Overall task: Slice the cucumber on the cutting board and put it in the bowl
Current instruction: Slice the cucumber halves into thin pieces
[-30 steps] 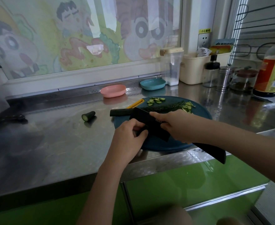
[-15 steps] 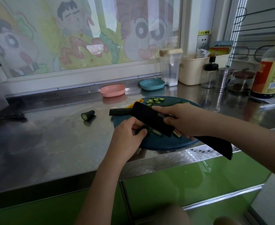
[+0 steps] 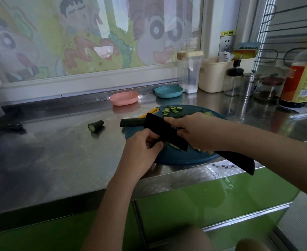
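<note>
A steel counter [image 3: 58, 156] is seen below a window painted with cartoon figures, with green cabinet fronts underneath. One round dark teal cutting board [image 3: 178, 158] lies at the near edge, right of centre. One black knife [image 3: 164, 132] is held over it: the right hand [image 3: 194, 132] is wrapped round it where blade meets handle, fingers curled together over the top. The left hand [image 3: 141, 151] is placed just left of the blade, thumb and curled fingers clamped on one cucumber piece [image 3: 173, 146] under the blade (mostly hidden, only a pale green strip shows). A second, longer cucumber length [image 3: 131, 122] lies at the board's far-left edge, and a loose heap of thin slices [image 3: 171, 109] is gathered at its far side, too many to count. One cucumber stub [image 3: 95, 125] is left on the counter, well left of the board. Two bowls are set at the far wall: one pink bowl [image 3: 124, 98] and one blue bowl [image 3: 168, 91].
</note>
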Demonstrator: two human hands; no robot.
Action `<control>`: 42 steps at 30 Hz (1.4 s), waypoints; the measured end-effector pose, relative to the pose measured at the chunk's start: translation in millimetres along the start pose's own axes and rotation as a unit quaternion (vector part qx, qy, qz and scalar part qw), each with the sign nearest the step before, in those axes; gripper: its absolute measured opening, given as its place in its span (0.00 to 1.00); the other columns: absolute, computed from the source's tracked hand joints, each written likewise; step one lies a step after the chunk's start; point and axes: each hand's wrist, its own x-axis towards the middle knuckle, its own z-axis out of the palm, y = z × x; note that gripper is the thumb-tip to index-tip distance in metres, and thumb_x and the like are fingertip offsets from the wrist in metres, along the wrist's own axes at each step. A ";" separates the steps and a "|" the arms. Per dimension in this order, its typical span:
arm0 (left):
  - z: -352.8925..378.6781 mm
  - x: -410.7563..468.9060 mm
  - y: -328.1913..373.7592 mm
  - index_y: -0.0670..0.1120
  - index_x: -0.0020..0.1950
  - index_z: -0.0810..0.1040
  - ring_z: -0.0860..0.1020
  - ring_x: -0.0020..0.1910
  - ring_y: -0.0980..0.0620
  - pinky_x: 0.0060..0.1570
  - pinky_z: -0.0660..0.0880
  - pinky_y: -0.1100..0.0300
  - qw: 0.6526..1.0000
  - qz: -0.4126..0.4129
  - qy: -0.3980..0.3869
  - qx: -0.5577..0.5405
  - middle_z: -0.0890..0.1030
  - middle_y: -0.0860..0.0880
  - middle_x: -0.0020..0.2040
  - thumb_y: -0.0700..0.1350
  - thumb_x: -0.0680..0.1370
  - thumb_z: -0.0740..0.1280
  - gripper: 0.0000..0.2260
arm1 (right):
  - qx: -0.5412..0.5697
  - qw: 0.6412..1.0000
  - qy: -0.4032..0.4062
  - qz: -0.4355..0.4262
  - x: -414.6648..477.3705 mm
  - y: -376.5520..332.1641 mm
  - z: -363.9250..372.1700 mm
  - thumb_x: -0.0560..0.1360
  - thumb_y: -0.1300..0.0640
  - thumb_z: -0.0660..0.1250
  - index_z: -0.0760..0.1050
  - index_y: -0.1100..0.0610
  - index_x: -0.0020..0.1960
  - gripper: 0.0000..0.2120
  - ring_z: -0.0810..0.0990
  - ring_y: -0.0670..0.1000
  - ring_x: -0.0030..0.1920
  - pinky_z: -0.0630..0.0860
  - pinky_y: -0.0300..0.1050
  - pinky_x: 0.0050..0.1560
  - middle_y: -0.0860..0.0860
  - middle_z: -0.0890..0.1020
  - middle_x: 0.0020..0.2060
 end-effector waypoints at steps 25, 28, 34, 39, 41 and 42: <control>-0.3 0.1 2.0 0.50 0.47 0.77 0.76 0.41 0.63 0.38 0.70 0.76 1.000 -0.013 0.002 -0.024 0.79 0.57 0.42 0.44 0.75 0.70 0.04 | 0.218 0.976 0.014 0.011 -10.8 14.6 7.5 0.82 0.56 0.52 0.52 0.36 0.74 0.25 0.73 0.48 0.24 0.77 0.42 0.29 0.52 0.76 0.30; -0.5 0.2 2.6 0.50 0.48 0.77 0.76 0.41 0.63 0.39 0.70 0.77 1.000 -0.011 0.001 -0.022 0.78 0.57 0.43 0.44 0.75 0.70 0.04 | 0.208 0.978 0.015 0.005 -10.6 14.2 8.5 0.83 0.57 0.52 0.51 0.37 0.74 0.25 0.73 0.48 0.23 0.78 0.42 0.29 0.52 0.76 0.30; 0.3 0.7 0.8 0.50 0.48 0.78 0.76 0.41 0.63 0.38 0.70 0.77 1.000 -0.009 0.008 -0.011 0.79 0.57 0.43 0.44 0.75 0.70 0.04 | 0.137 0.990 0.019 -0.005 -10.1 9.8 4.8 0.83 0.57 0.50 0.49 0.39 0.75 0.25 0.74 0.48 0.24 0.78 0.41 0.28 0.49 0.73 0.29; 0.9 1.7 -1.2 0.49 0.50 0.78 0.76 0.41 0.63 0.38 0.69 0.78 1.000 -0.014 0.012 -0.007 0.79 0.57 0.43 0.45 0.75 0.70 0.05 | 0.083 0.996 0.014 -0.015 -2.6 2.5 3.8 0.83 0.58 0.49 0.46 0.41 0.76 0.25 0.74 0.50 0.26 0.80 0.44 0.32 0.49 0.70 0.30; 1.2 1.6 -1.2 0.48 0.51 0.79 0.76 0.41 0.64 0.38 0.70 0.78 1.000 -0.013 0.013 -0.007 0.79 0.57 0.43 0.45 0.75 0.70 0.06 | 0.064 0.998 0.008 -0.018 2.2 -2.2 7.4 0.83 0.57 0.49 0.46 0.43 0.76 0.26 0.75 0.51 0.29 0.81 0.48 0.37 0.51 0.71 0.34; 1.1 1.5 -1.0 0.48 0.51 0.79 0.76 0.40 0.64 0.38 0.70 0.78 1.000 -0.011 0.013 -0.007 0.79 0.56 0.43 0.44 0.75 0.70 0.06 | 0.055 0.998 0.010 -0.022 4.6 -4.3 10.3 0.83 0.57 0.49 0.45 0.44 0.77 0.26 0.75 0.51 0.30 0.81 0.47 0.39 0.51 0.72 0.36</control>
